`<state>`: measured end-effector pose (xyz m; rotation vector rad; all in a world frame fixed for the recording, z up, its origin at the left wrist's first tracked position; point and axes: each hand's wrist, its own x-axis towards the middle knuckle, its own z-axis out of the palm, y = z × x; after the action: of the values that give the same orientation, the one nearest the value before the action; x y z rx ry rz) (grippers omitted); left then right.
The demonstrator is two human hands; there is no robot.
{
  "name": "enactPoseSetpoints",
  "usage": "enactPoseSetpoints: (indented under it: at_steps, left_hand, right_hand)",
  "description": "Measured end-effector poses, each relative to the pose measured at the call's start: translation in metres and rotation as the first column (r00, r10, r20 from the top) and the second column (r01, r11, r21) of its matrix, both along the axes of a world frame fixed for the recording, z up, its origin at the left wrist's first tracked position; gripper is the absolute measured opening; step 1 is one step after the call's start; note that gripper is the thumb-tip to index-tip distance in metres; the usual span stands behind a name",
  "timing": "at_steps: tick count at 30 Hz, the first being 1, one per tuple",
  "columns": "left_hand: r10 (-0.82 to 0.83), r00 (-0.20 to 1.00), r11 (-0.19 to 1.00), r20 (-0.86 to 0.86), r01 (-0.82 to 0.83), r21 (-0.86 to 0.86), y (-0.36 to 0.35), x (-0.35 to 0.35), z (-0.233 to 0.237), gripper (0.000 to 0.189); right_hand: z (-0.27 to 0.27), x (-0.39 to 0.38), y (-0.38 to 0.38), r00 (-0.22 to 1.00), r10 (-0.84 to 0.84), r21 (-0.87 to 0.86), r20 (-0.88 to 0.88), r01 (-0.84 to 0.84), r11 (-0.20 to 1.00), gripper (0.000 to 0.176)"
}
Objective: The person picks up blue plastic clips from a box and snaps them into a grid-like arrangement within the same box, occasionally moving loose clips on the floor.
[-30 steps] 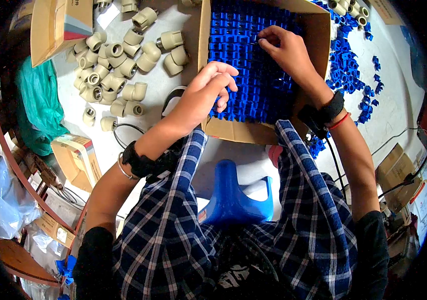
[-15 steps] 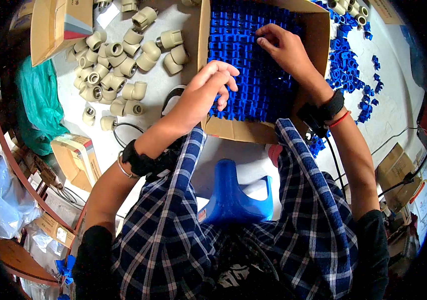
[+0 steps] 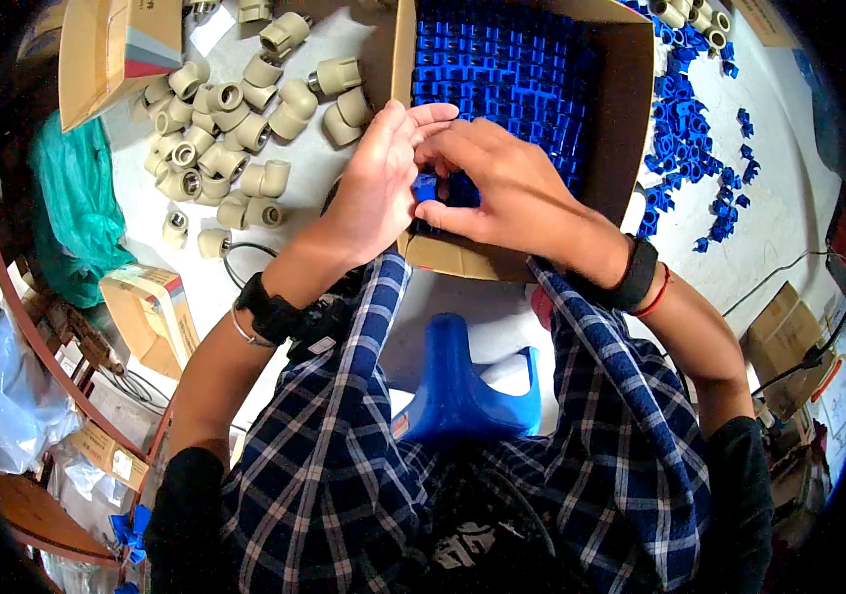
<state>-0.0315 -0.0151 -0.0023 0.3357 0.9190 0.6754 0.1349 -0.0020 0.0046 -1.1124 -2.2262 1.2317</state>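
Both my hands meet above the near left part of a cardboard box (image 3: pixel 462 259). Inside the box, blue plastic clips (image 3: pixel 492 74) stand in close, tidy rows. My left hand (image 3: pixel 368 188) is turned palm toward the right, with its fingers stretched out. My right hand (image 3: pixel 517 188) reaches across to it, thumb and fingers closing around a small blue plastic clip (image 3: pixel 425 187) beside the left palm. The right fingertips partly hide this clip. Whether anything else lies in the left palm is hidden.
Beige pipe elbows (image 3: pixel 230 129) lie heaped on the floor left of the box. Loose blue clips (image 3: pixel 678 129) are scattered to its right. A blue stool (image 3: pixel 457 386) is between my legs. Small cartons (image 3: pixel 150 312) and a green bag (image 3: pixel 81 208) stand farther left.
My right hand has moved from over the clip rows down and left to my left hand. My left hand has turned its palm and uncurled its fingers; a blue clip now shows between them.
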Motion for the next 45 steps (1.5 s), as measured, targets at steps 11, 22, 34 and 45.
enactPoseSetpoints:
  at_steps: [11, 22, 34, 45]
  left_hand:
    - [0.083, 0.989, 0.996, 0.124, -0.084, 0.002, 0.001, 0.001, -0.001, 0.041]
    - [0.025, 0.999, 0.997, 0.040, -0.027, 0.070, -0.008, 0.004, 0.000, 0.032]
    - [0.018, 0.978, 0.975, -0.209, 0.029, 0.218, -0.005, 0.007, 0.001, 0.027]
    - [-0.001, 0.973, 0.973, -0.232, 0.054, 0.224, -0.005, 0.009, 0.004, 0.041]
  right_hand:
    - [0.005, 0.007, -0.004, 0.993, -0.038, -0.008, -0.116, 0.037, 0.999, 0.036]
    - [0.018, 0.006, 0.002, 0.986, -0.155, -0.122, -0.059, 0.147, 0.982, 0.036]
    - [0.002, 0.006, -0.007, 0.889, -0.425, -0.368, -0.170, 0.343, 0.864, 0.030]
    - [-0.014, 0.023, 0.024, 0.800, -0.518, -0.495, -0.302, 0.333, 0.803, 0.016]
